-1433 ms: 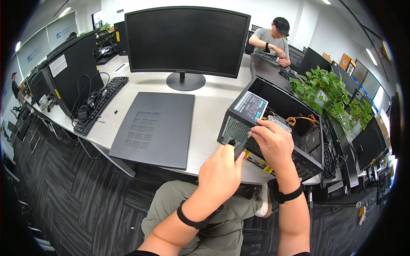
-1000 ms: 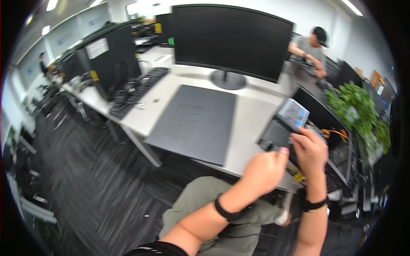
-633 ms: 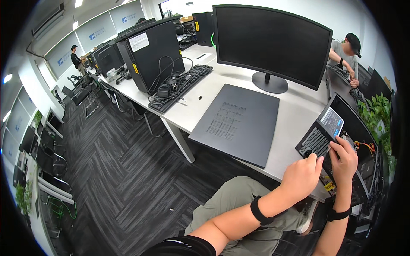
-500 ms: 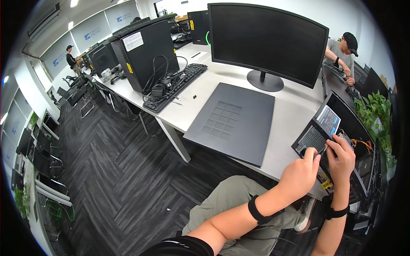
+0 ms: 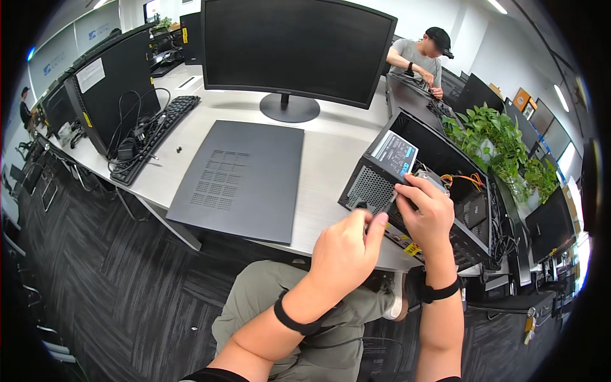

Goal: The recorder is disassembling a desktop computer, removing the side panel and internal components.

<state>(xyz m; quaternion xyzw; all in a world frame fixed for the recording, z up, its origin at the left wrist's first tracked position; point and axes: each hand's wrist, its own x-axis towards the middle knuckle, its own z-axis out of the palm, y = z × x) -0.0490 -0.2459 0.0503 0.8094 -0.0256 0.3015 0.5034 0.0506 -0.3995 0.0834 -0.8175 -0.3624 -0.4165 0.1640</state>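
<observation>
An open black computer tower (image 5: 478, 253) lies on its side at the table's right edge. At its near left corner a power supply (image 5: 371, 189) shows a perforated grille and a printed label. My right hand (image 5: 429, 213) has its thumb and fingertips on that power supply's right-hand corner. Just in front of the grille, my left hand (image 5: 345, 251) is closed with its fingers curled and thumb alongside; whatever is between them is hidden. Orange and yellow wires (image 5: 463, 181) show inside the tower.
A dark side panel (image 5: 254, 181) lies on the table (image 5: 324, 165) before a monitor (image 5: 296, 54). A keyboard (image 5: 175, 124) with coiled cables and another tower (image 5: 118, 89) stand left. Behind are a co-worker (image 5: 420, 60) and green plants (image 5: 487, 137).
My view has swung right, so everything sits further left in it. My left fingers have drawn back slightly from the grille's lower corner. My right hand stays at the power supply.
</observation>
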